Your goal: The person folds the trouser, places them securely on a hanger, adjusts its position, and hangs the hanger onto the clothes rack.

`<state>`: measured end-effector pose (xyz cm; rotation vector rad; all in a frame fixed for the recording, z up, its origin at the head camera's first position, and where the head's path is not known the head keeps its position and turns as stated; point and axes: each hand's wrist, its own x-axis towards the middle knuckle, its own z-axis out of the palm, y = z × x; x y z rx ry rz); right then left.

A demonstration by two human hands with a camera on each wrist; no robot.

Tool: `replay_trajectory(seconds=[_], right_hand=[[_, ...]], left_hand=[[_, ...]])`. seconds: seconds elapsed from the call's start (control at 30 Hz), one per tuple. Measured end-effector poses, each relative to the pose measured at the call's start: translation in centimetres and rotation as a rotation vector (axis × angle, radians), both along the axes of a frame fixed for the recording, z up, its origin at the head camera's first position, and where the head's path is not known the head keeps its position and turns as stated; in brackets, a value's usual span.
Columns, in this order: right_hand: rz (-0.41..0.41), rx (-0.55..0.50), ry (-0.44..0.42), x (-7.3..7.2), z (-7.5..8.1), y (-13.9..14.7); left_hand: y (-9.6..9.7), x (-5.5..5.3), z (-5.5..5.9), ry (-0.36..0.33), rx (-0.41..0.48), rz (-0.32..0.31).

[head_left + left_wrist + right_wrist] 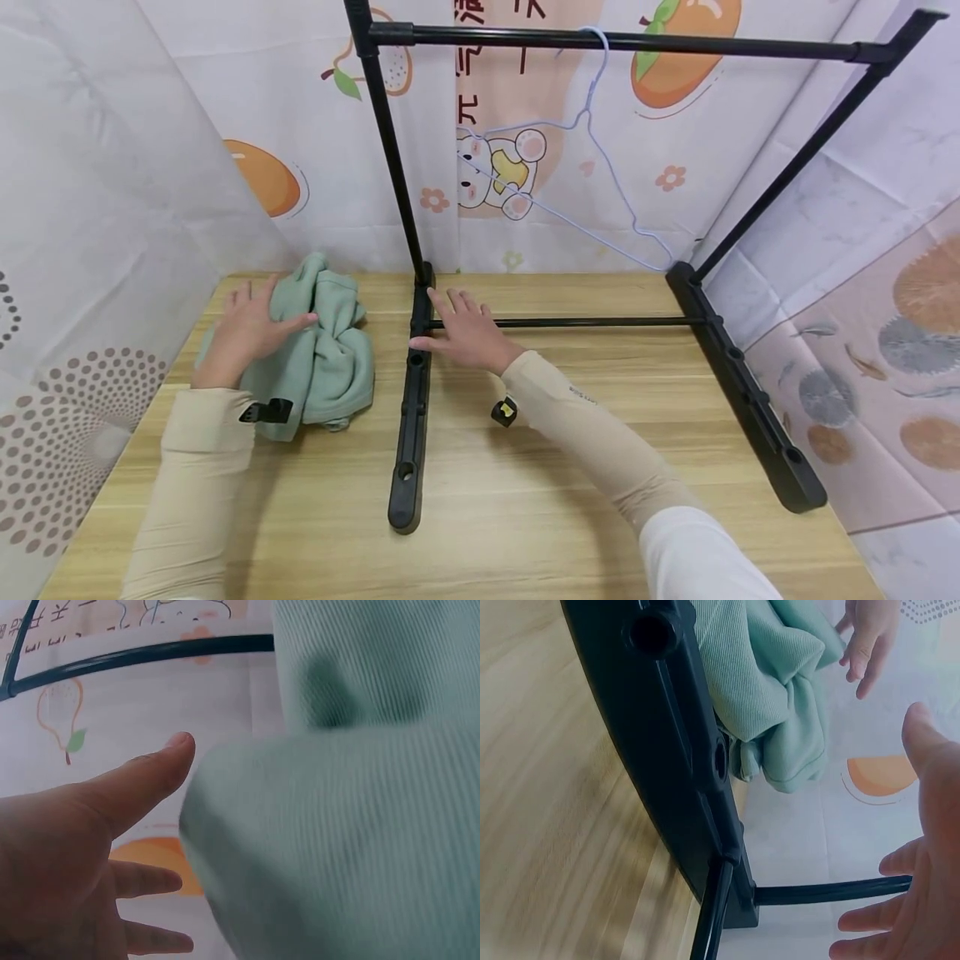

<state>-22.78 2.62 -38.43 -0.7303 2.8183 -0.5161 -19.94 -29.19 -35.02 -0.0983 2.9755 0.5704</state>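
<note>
A crumpled pale green ribbed garment [337,367] lies in a heap on the left of the wooden table. Over its left part is my left hand [251,329], fingers spread and thumb out. In the left wrist view the garment [337,847] fills the right side, beside the extended thumb; I see no grip. My right hand [472,333], fingers spread, is over the left foot [410,425] of a black clothes rack. The right wrist view shows that hand [930,847] holding nothing, apart from the foot [652,742].
A light blue wire hanger [588,110] hangs from the rack's top bar [487,36]. A thin lower bar [600,322] joins the left foot to the right foot [750,392]. Printed curtains [300,83] enclose the wooden table [525,517] at the back and sides.
</note>
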Motion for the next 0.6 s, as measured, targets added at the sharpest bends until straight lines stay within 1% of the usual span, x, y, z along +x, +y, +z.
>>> replay_trajectory(seconds=[0.13, 0.27, 0.37, 0.5, 0.6], right_hand=[[0.017, -0.014, 0.006, -0.1, 0.0, -0.3], [0.054, -0.023, 0.01, -0.4, 0.0, -1.3], [0.078, -0.01, 0.011, -0.5, 0.0, -2.4], [0.088, 0.013, 0.021, -0.4, 0.1, -3.5], [0.106, 0.016, 0.012, -0.1, -0.1, -4.1]], left_hand=[[-0.6, 0.0, 0.0, -0.024, 0.0, 0.006], [-1.5, 0.1, -0.4, -0.016, 0.03, 0.003], [-2.3, 0.2, -0.7, -0.011, 0.043, 0.004], [-3.0, 0.4, -0.7, -0.013, 0.05, 0.006], [-3.6, 0.6, -0.6, -0.025, 0.054, 0.008]])
